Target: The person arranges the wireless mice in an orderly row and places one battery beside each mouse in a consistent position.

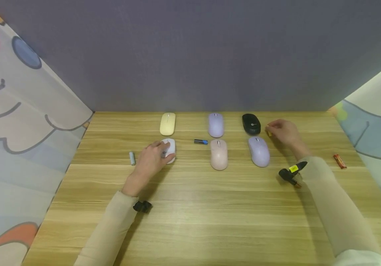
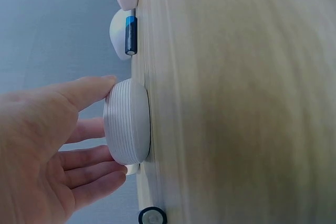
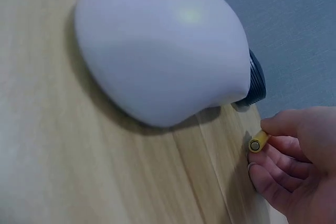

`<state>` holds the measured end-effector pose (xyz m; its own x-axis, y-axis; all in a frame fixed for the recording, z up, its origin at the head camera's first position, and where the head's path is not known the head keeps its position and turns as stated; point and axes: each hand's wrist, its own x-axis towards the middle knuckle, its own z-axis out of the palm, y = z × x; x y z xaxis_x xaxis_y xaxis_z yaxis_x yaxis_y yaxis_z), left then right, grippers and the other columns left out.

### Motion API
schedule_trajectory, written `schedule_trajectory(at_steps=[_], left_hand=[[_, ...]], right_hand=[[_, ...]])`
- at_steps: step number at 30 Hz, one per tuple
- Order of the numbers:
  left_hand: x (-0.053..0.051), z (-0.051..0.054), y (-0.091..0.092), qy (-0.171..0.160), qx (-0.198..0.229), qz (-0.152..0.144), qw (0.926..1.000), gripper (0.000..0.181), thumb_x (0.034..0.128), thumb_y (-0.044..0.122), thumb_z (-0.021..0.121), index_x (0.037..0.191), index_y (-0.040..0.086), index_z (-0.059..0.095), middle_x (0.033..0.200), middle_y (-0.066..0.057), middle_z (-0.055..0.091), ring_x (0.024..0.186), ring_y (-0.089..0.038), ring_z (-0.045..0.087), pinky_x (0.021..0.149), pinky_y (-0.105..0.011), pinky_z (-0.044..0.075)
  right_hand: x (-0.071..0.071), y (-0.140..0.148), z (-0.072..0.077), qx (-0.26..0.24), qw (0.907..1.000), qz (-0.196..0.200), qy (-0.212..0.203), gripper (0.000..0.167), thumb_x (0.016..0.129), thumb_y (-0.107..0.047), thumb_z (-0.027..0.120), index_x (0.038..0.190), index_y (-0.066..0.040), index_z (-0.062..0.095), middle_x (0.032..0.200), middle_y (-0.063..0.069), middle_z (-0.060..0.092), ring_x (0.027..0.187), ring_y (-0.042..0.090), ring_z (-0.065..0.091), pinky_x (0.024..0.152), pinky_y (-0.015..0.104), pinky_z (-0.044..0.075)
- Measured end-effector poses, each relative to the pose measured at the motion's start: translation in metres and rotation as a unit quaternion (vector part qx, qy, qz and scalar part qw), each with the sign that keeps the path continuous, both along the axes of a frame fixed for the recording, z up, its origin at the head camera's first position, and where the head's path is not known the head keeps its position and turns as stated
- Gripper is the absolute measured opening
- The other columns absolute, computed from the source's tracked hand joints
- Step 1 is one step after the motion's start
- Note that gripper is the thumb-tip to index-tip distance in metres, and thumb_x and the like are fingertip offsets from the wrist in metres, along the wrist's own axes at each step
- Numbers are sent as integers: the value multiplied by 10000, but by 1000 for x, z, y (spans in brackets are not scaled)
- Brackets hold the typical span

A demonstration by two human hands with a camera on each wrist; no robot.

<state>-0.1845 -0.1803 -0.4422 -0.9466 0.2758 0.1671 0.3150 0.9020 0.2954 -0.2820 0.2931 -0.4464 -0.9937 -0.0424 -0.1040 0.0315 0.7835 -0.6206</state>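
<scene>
A white mouse (image 1: 170, 150) lies on the wooden table, and my left hand (image 1: 151, 157) rests over it. In the left wrist view the thumb and fingers of my left hand (image 2: 68, 145) touch the ribbed side and edge of the white mouse (image 2: 126, 121). To the right of the black mouse (image 1: 251, 124), my right hand (image 1: 285, 133) pinches a small yellow battery (image 1: 269, 131). The right wrist view has the yellow battery (image 3: 258, 142) between thumb and fingers of my right hand (image 3: 299, 161), close to the tabletop.
Yellow (image 1: 167, 124), lavender (image 1: 216, 125), pink (image 1: 219, 155) and another lavender mouse (image 1: 259, 152) lie on the table (image 1: 190, 214). A black-and-blue battery (image 1: 201, 142) is between the white and pink mice. A light blue battery (image 1: 132, 158) lies at left, a red one (image 1: 340, 162) far right.
</scene>
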Motion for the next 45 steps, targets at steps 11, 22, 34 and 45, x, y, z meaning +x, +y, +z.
schedule_trajectory(at_steps=[11, 22, 34, 45], left_hand=[[0, 0, 0, -84, 13, 20, 10000, 502, 932, 376, 778, 1285, 28, 700, 1231, -230, 702, 950, -345, 710, 721, -450, 618], [-1, 0, 2, 34, 55, -58, 10000, 468, 924, 361, 790, 1233, 18, 718, 1215, -235, 710, 957, -352, 718, 734, -451, 618], [-1, 0, 1, -4, 41, -29, 10000, 480, 930, 366, 782, 1253, 18, 713, 1244, -243, 699, 1018, -380, 716, 794, -480, 622], [-1, 0, 2, -38, -46, 47, 10000, 506, 935, 384, 772, 1287, 26, 701, 1271, -241, 689, 1065, -401, 709, 824, -509, 617]], right_hand=[[-14, -7, -2, 195, 9997, -54, 121, 394, 1025, -239, 585, 1189, 114, 650, 1049, 285, 719, 816, 220, 662, 773, 342, 510], [-17, -15, 3, 336, 9993, -107, -141, 418, 1041, -238, 525, 1253, 112, 611, 1237, 337, 634, 1117, 443, 589, 998, 578, 482], [-20, -15, 1, 318, 9994, -65, -137, 411, 1021, -231, 524, 1235, 106, 621, 1230, 329, 638, 1121, 440, 584, 1017, 572, 464], [-18, -18, 1, 291, 9992, -195, -210, 425, 1030, -232, 515, 1259, 114, 608, 1237, 334, 632, 1112, 429, 580, 978, 549, 484]])
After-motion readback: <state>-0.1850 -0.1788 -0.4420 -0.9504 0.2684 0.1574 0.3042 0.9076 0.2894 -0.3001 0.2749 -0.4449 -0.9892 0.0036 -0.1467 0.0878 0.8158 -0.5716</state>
